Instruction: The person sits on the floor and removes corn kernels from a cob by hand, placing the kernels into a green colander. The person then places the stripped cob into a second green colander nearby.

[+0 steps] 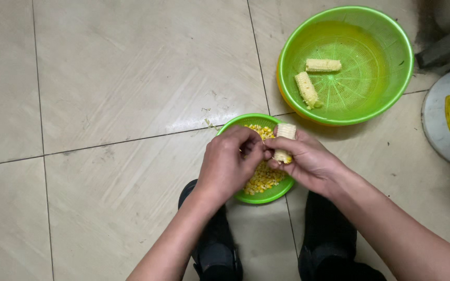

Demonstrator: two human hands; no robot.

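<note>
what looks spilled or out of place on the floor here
Little stands out. A few small scraps lie on the floor tiles just left of the small green bowl, around; too small to identify. The loose kernels sit inside the bowl, under both hands.

Small bowl [246, 120] half under hands [266, 161]

Head view: single camera worn on the head, facing steeply down, close above the hands [266, 161] and tiled floor [105, 104].
</note>
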